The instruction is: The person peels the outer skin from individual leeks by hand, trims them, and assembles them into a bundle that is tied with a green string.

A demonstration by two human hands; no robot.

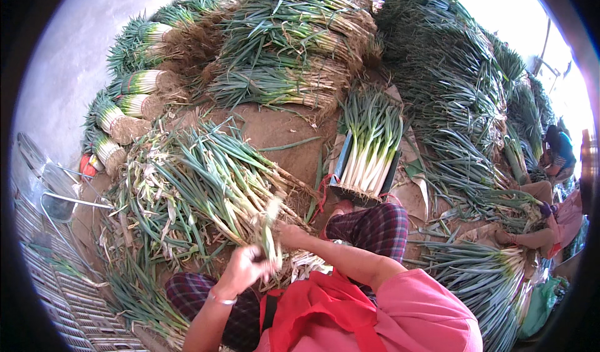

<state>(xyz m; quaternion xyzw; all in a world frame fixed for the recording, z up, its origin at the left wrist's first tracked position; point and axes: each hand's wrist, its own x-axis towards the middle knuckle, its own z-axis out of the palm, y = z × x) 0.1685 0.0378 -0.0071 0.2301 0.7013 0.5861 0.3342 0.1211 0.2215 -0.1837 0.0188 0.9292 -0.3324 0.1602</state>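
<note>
My left hand (244, 266) is curled at a pale green strip of green onion leaf (268, 240), which is blurred by motion. Just beyond it, my right hand (291, 235) is close to the same strip and to the root ends of a loose pile of untrimmed green onions (220, 174). The fingers of this hand are mostly hidden, so its grip is unclear. Peeled leaves and husks (154, 197) lie heaped at the left of the pile. Ahead on the right, cleaned green onions (370, 152) with white stems lie side by side in a blue-sided holder (346, 151).
Tall stacks of green onions (286, 47) (436, 70) rise ahead. Tied bundles (143, 81) line the wall. A metal-framed chair (61, 197) and slatted plastic crates (70, 295) stand left. Red string (321, 193) lies by the holder. Other people (560, 155) sit at the right.
</note>
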